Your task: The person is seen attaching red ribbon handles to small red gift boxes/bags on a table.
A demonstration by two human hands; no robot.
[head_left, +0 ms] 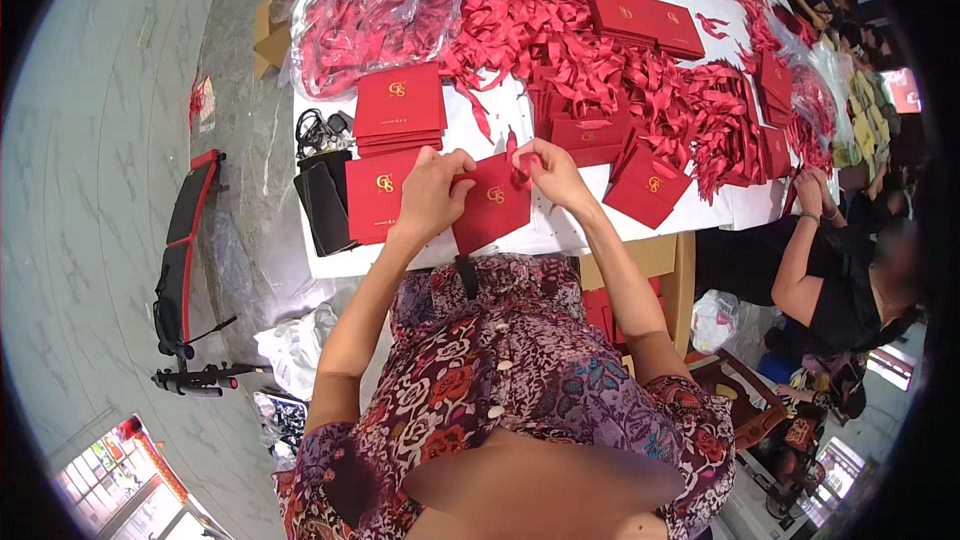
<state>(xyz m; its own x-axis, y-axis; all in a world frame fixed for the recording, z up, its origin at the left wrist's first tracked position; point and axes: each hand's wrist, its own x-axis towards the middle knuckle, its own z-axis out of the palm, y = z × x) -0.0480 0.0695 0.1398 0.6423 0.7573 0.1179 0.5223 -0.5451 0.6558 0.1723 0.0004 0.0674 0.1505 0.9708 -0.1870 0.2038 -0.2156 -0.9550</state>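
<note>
A flat red paper gift bag with a gold emblem lies at the table's near edge in front of me. My left hand is closed on its upper left edge, with thumb and fingers bent. At its upper right corner, my right hand pinches a red ribbon between thumb and fingertips. Left of the bag, partly under my left hand, lies another red bag. Beyond that sits a stack of red bags. More bags with ribbons lie to the right of my right hand.
A large heap of red ribbons covers much of the white-covered table. A clear plastic bag of ribbons is at the far left. A black case and cables lie at the left edge. Another person works at the right.
</note>
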